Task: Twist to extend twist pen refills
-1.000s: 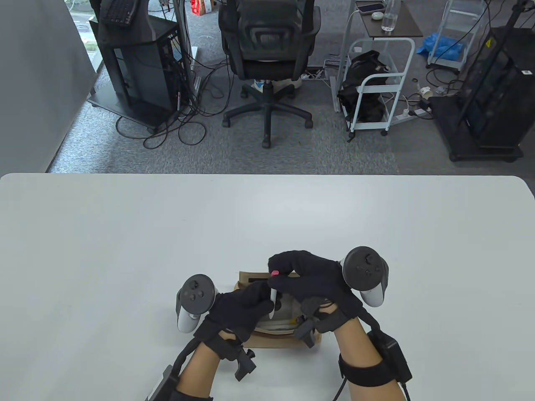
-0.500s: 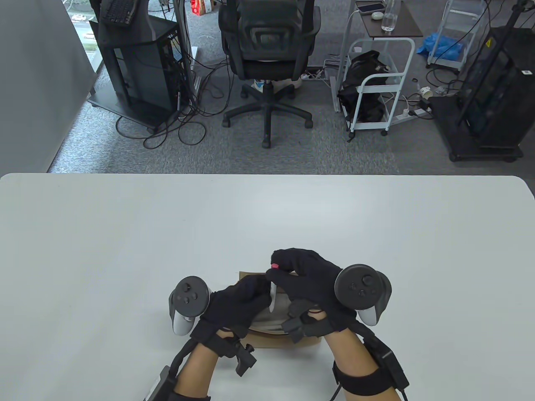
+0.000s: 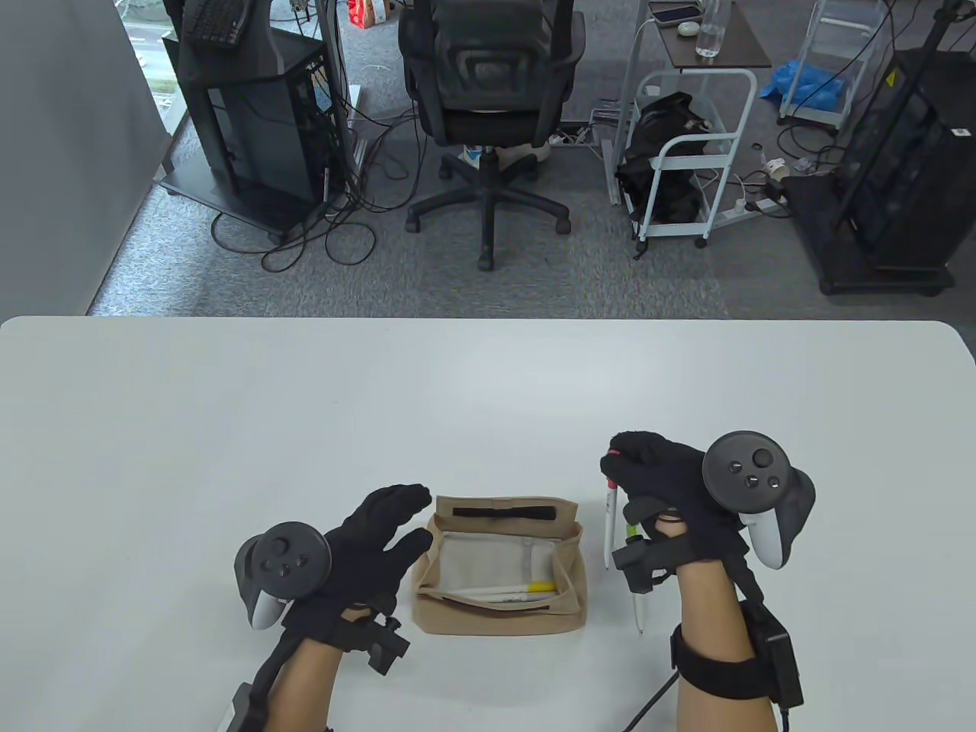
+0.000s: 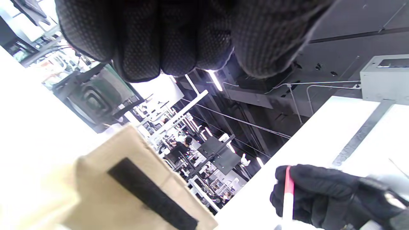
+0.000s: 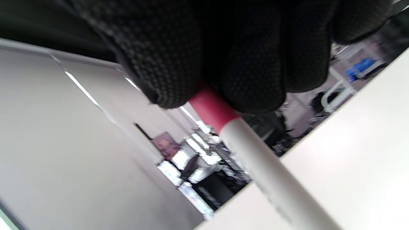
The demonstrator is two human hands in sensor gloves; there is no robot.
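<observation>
A white table (image 3: pixel 229 427) with rounded far corners is seen from above. A tan pouch (image 3: pixel 499 618) is laid on it near the front edge, mouth open upward; a black strip (image 3: pixel 503 512) is fixed along its far flap. A white pen (image 3: pixel 637 610) with a green end is laid on the table just right of the pouch, pointing toward the front edge
</observation>
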